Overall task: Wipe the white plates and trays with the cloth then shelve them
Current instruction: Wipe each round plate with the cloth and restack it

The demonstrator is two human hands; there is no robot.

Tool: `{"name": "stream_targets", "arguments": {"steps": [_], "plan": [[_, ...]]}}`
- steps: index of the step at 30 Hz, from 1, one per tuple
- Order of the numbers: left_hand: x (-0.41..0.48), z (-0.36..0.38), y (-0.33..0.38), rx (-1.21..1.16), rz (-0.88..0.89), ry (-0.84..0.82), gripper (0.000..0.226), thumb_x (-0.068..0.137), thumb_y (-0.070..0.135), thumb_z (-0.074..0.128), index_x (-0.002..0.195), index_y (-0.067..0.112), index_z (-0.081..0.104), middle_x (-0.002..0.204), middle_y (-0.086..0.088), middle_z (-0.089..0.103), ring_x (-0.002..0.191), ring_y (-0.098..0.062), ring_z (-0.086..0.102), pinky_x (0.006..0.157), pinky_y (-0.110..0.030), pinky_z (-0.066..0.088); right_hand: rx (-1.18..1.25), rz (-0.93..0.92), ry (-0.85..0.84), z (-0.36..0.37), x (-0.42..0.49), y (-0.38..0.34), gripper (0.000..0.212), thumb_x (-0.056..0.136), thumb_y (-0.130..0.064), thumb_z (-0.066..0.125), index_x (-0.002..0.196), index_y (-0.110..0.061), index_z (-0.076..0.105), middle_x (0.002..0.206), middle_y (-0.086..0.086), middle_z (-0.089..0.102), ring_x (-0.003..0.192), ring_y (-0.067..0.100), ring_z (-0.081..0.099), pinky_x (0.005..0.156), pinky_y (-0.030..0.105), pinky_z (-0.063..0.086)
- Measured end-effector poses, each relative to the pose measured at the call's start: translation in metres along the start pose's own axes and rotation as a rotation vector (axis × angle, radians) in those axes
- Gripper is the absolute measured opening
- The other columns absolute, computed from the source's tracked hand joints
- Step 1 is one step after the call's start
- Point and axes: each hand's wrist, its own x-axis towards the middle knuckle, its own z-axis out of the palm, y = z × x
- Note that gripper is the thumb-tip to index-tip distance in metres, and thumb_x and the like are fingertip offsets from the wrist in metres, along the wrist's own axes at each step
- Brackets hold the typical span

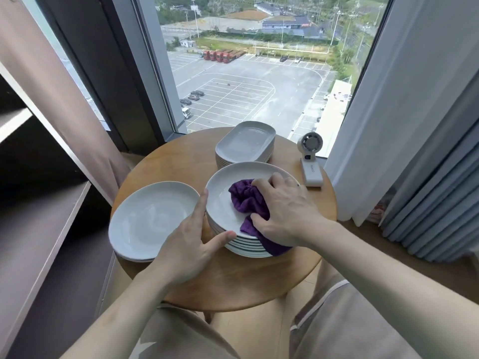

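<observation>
The right hand (285, 211) clutches the cloth (247, 200) on the top plate (220, 200), centre of the table (233, 286). The left hand (186, 244), fingers spread, braces the rim; best sweep outward.

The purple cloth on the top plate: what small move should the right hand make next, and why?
Probably sweep the purple cloth leftward across the top plate. The right hand grips it bunched over the plate's right half, so the left half lies bare, and the left hand steadies the stack at its rim.
</observation>
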Motion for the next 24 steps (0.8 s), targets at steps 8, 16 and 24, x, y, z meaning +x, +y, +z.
{"name": "stream_targets", "arguments": {"steps": [8,16,24], "plan": [[0.000,0.005,-0.001,-0.069,0.003,0.010,0.103,0.072,0.092,0.047,0.151,0.061,-0.012,0.159,0.017,0.035,0.139,-0.007,0.042,0.103,-0.021,0.033,0.031,-0.117,-0.023,0.002,0.015,-0.034,0.049,0.084,-0.052,0.055,0.125,-0.029,0.040,0.116,0.003,0.045,0.107,0.029,0.041,0.089,0.046,0.031],[0.000,0.004,-0.001,-0.081,0.015,0.013,0.106,0.075,0.088,0.051,0.154,0.056,-0.013,0.161,0.016,0.034,0.144,-0.003,0.034,0.118,-0.033,0.033,0.001,-0.184,0.031,0.009,0.043,-0.037,0.054,0.079,-0.056,0.053,0.125,-0.029,0.042,0.114,0.002,0.050,0.103,0.029,0.047,0.082,0.043,0.033],[-0.002,0.004,-0.002,0.028,-0.006,0.040,0.108,0.073,0.095,0.043,0.156,0.052,-0.011,0.155,0.010,0.041,0.133,-0.001,0.040,0.103,-0.024,0.034,-0.040,-0.061,0.150,0.022,0.065,-0.037,0.057,0.082,-0.058,0.057,0.127,-0.025,0.045,0.119,0.004,0.053,0.112,0.035,0.052,0.091,0.049,0.042]]}}
